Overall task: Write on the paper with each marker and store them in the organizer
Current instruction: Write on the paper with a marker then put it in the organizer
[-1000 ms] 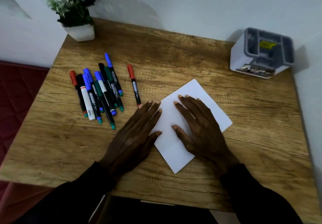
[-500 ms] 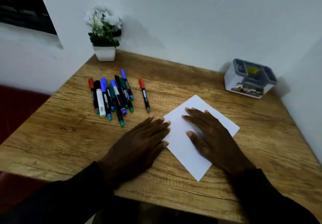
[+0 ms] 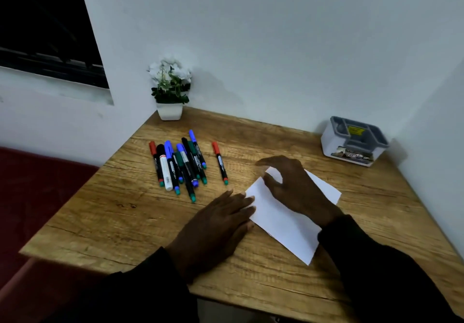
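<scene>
A white sheet of paper (image 3: pixel 283 224) lies slanted on the wooden table (image 3: pixel 120 212). My left hand (image 3: pixel 216 224) lies flat on the table, its fingertips touching the paper's left edge. My right hand (image 3: pixel 291 184) hovers just above the paper, lifted, fingers loosely spread toward the left, holding nothing. Several markers (image 3: pixel 178 164) with red, black, blue and green caps lie bunched at the left. One red-capped marker (image 3: pixel 220 162) lies apart, between the bunch and my right hand. The white and grey organizer (image 3: pixel 352 142) stands at the back right corner.
A small white pot with white flowers (image 3: pixel 170 89) stands at the table's back left corner against the wall. A dark window is up at the left. The wall closes in on the right behind the organizer. A red surface lies left of the table.
My right hand has lifted off the paper and swung left toward the markers. The left hand stays flat. My head has tilted up, showing more wall and window.
</scene>
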